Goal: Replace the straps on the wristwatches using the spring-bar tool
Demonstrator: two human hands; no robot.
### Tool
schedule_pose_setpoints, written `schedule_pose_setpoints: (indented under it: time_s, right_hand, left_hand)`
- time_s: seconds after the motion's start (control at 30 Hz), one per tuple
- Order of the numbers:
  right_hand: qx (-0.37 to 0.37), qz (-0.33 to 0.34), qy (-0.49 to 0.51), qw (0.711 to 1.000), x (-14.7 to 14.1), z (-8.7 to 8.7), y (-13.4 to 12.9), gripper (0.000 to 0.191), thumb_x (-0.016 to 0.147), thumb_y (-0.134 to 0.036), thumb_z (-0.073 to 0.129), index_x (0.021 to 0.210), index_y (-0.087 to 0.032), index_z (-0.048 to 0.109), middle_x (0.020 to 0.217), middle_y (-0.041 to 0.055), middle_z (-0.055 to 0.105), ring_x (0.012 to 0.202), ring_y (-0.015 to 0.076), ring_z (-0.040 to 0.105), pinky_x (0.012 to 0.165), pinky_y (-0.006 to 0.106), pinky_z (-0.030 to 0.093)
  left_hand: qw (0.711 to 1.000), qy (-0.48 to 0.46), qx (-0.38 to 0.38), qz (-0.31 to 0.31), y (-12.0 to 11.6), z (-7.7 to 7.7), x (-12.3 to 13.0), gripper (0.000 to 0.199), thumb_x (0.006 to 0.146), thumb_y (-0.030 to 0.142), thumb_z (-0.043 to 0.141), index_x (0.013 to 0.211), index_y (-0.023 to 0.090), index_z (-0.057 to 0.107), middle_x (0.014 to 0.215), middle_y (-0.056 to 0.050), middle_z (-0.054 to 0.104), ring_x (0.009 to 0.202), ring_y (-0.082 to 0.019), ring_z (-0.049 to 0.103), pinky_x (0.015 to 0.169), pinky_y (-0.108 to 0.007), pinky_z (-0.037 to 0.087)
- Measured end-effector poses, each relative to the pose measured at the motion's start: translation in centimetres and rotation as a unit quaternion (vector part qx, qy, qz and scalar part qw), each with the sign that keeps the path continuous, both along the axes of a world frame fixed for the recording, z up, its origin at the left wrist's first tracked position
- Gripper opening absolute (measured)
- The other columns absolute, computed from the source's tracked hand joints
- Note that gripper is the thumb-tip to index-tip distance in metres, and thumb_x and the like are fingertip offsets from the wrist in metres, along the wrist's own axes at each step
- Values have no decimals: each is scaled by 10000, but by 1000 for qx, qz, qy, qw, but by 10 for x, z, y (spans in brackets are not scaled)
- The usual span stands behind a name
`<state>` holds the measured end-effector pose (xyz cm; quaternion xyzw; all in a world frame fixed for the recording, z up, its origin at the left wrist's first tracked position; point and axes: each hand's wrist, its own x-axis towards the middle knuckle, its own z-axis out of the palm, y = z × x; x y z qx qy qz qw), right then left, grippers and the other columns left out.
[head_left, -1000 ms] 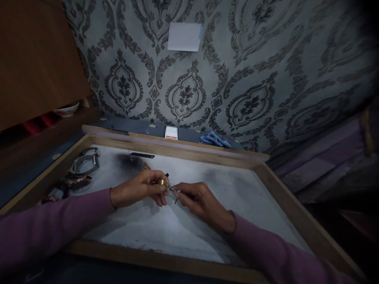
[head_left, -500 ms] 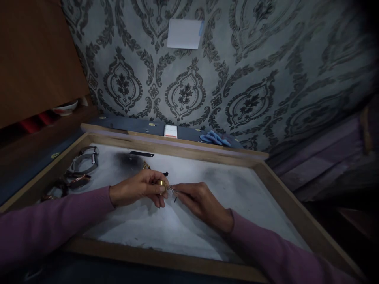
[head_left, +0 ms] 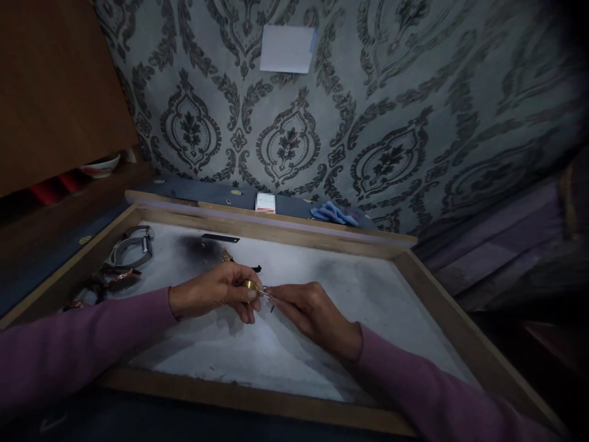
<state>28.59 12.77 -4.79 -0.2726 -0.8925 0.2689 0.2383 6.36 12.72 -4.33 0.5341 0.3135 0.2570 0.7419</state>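
My left hand is closed around a small round gold watch case, held between thumb and fingers above the white work surface. From the other side, my right hand pinches slim metal tweezers, whose tip meets the edge of the case. Fingers hide much of both things. Just behind my left hand lie a small gold piece and a small black piece. A short thin dark piece shows below the tweezers.
A wooden frame borders the white surface. At its left lie a grey-strapped watch and rose-gold watches. A flat black strip is at the back. Beyond the rim sit a small white box and a blue cloth.
The gold watch case has tilted slightly in my left hand, and the tweezers' angle against it has shifted a little. Both hands stay nearly in place.
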Motion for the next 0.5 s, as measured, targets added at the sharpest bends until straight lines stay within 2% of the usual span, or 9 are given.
schedule_pose_setpoints:
  time_s: [0.13,0.3,0.37,0.5]
  right_hand:
    - [7,-4,-9,1000,1,1,0,338,1008,-302,419,954,-151,717,780,56,711,646,127,644,617,223,469]
    - [-112,-8,32,993,-1,0,3,382,977,-398,470,931,-122,730,630,12,629,539,106,535,519,208,416]
    - [-135,-6,40,990,-2,-1,4,411,968,-437,473,941,-118,730,590,1,601,508,101,500,488,204,396]
    - [-63,-10,14,998,-2,-2,2,420,996,-419,420,948,-140,729,736,53,693,606,125,589,595,223,459]
  left_hand:
    - [1000,9,1,3,0,1,0,242,795,328,709,855,109,626,759,-42,656,636,-133,657,604,-241,523]
    - [1000,8,8,1,0,1,-1,239,801,331,705,861,112,629,764,-44,658,642,-137,660,617,-255,531]
    - [1000,9,12,0,1,-1,-1,239,801,332,704,861,114,627,761,-45,658,641,-141,661,619,-264,536]
    - [1000,14,16,-2,1,-2,-1,252,795,344,708,849,114,620,762,-44,654,639,-141,661,613,-259,537]
